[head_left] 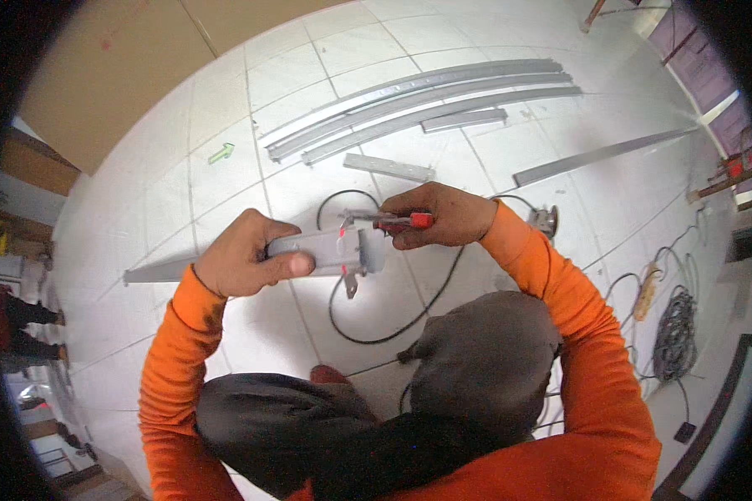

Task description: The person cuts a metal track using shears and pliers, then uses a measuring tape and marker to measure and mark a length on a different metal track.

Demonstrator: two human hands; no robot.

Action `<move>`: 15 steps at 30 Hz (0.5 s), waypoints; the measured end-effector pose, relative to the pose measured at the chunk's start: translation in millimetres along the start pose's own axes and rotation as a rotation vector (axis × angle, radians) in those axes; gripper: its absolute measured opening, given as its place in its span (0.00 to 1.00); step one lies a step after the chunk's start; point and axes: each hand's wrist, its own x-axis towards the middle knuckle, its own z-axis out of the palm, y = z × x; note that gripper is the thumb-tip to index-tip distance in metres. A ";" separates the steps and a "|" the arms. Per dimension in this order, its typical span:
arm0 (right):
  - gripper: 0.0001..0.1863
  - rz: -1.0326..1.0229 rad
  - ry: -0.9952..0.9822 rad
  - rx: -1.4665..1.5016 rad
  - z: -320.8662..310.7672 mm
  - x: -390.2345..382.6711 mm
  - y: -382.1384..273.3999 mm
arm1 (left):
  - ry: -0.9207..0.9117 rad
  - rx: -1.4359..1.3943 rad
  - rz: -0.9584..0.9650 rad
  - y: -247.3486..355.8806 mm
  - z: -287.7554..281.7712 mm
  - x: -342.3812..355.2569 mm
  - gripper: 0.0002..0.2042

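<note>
My left hand (246, 255) is wrapped round a long grey metal channel (309, 250), thumb on top. The channel's far end stretches left past my wrist, close over the tiled floor. At its right end, my right hand (439, 215) is closed on a red-handled tool (419, 220) with a grey metal front part; its exact kind is hard to make out. Red marks or bits and a small metal tab (351, 285) show at the channel's right end. Fingers partly hide the tool and the channel.
Several grey metal profiles (426, 104) lie farther off on white tiles, with a short strip (388, 167) nearer and another profile (602, 156) at right. A black cable (393, 338) loops beneath my hands. At right lie a round-headed metal tool (545, 220) and a coiled cable (675, 338).
</note>
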 end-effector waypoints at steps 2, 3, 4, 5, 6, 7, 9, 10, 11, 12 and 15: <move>0.16 -0.223 -0.112 -0.097 7.2 13.0 -2.1 | -0.027 -0.038 -0.012 -0.2 -4.5 -14.5 0.31; 0.15 -0.308 -0.094 -0.158 9.3 16.1 -6.3 | -0.004 -0.075 0.027 0.4 -4.7 -20.2 0.32; 0.15 -0.326 -0.090 -0.142 11.0 19.1 -9.8 | 0.018 -0.111 0.067 0.5 -5.1 -24.8 0.33; 0.16 -0.320 -0.113 -0.149 12.2 21.9 -13.0 | 0.028 -0.117 0.077 -1.1 -5.6 -27.8 0.34; 0.16 -0.312 -0.144 -0.161 13.2 23.5 -16.9 | 0.030 -0.108 0.061 -2.6 -5.9 -30.5 0.34; 0.16 -0.325 -0.145 -0.150 14.1 22.6 -22.4 | 0.033 -0.080 0.078 -3.8 -7.4 -32.0 0.35; 0.13 -0.252 -0.146 -0.112 16.1 17.9 -30.2 | 0.035 -0.048 0.090 -2.8 -9.9 -33.5 0.35; 0.13 -0.259 -0.147 -0.108 16.8 18.2 -28.8 | 0.038 -0.046 0.091 -1.4 -9.8 -32.8 0.35; 0.13 -0.269 -0.157 -0.063 17.7 18.7 -26.6 | 0.040 -0.043 0.093 -0.3 -10.2 -32.4 0.35; 0.13 -0.274 -0.168 -0.022 18.2 18.2 -25.0 | 0.040 -0.043 0.092 -1.2 -9.0 -31.5 0.35; 0.13 -0.305 -0.157 -0.012 18.6 19.5 -19.2 | 0.052 -0.065 0.115 -3.3 -6.5 -29.3 0.35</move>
